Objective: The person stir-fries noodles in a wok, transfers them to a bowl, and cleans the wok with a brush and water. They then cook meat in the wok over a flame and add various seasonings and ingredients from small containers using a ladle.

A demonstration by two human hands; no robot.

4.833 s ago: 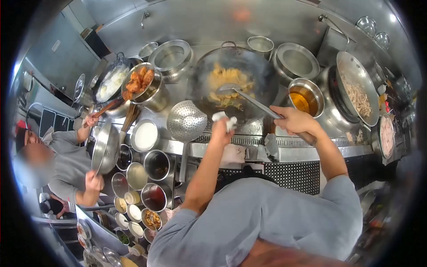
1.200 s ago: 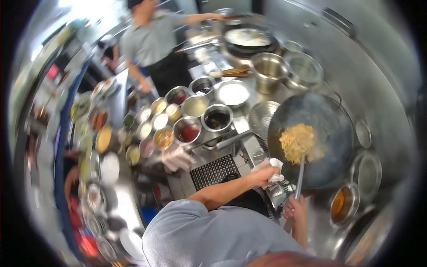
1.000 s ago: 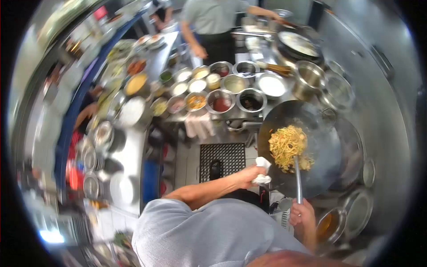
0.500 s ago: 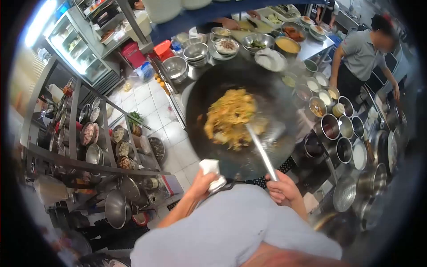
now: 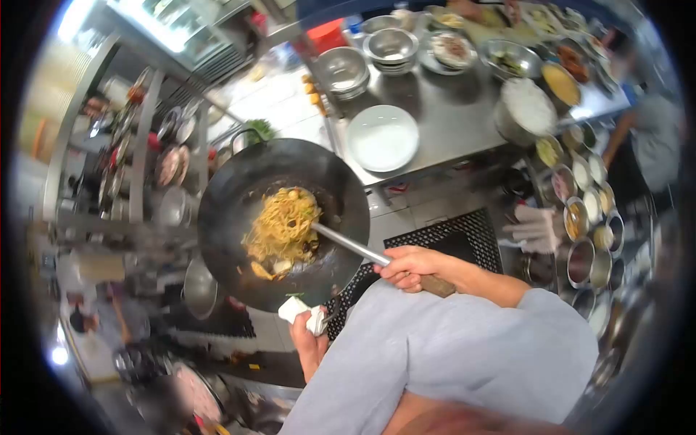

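I carry a black wok (image 5: 239, 181) of fried noodles (image 5: 281, 230) in the air over the kitchen floor. My left hand (image 5: 310, 335) grips the wok's near handle through a white cloth (image 5: 299, 312). My right hand (image 5: 410, 265) is closed on the wooden grip of a long steel ladle (image 5: 351, 246), whose bowl rests in the noodles. An empty white plate (image 5: 382, 138) sits on the steel counter (image 5: 449, 123) just right of the wok.
Steel bowls (image 5: 391, 45) and dishes of food crowd the counter's far side. A row of seasoning tins (image 5: 586, 217) runs down the right edge, with a person in grey (image 5: 656, 138) beyond. Shelves of cookware (image 5: 152, 167) stand at left. A black floor mat (image 5: 449, 239) lies below.
I have turned away from the stove, swinging the wok with the noodles off the burner to the left, so it now hangs beside the plating counter and the white plate.
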